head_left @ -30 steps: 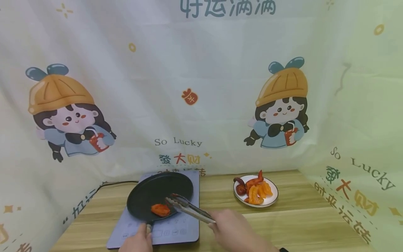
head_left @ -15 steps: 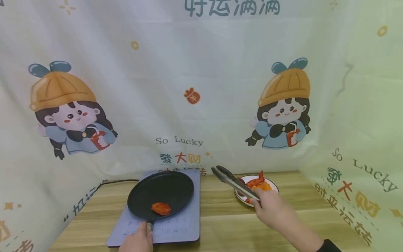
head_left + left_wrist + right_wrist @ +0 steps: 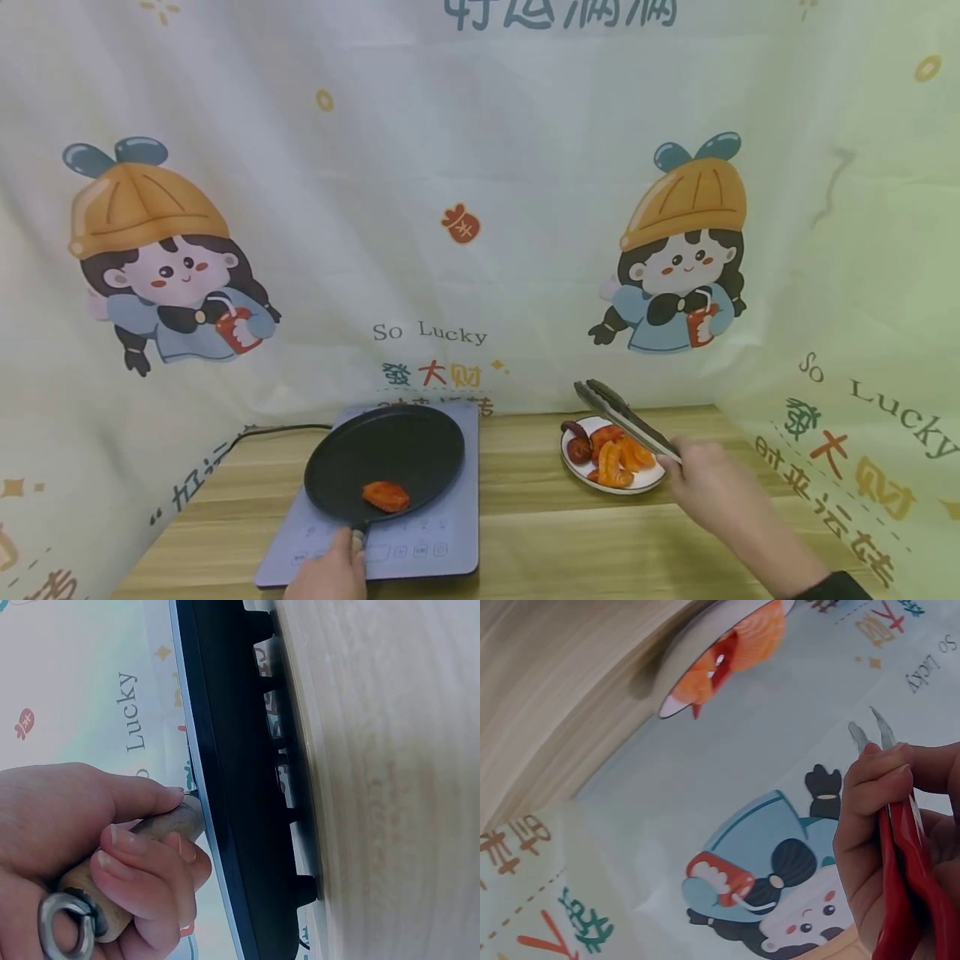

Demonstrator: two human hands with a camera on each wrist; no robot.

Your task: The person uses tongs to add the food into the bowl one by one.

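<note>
The left hand [image 3: 326, 575] is wrapped round the wooden handle [image 3: 150, 840] of the pan [image 3: 384, 462], which sits on the cooker [image 3: 450, 533] with one orange piece [image 3: 386, 496] near its front edge. Right of the pan, a plate [image 3: 637, 486] holds more pieces, likely soft and slippery. Above the plate, the right hand [image 3: 705, 487] squeezes the tongs [image 3: 626, 421]; their tips hold nothing. The left hand is partly cut off.

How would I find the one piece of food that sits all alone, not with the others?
Look for the flat grey cooktop on the wooden table, left of the white plate. A round black pan sits on it. Near the pan's front edge lies one orange-red piece of food, alone, while all the other pieces are piled together on the plate.
</note>
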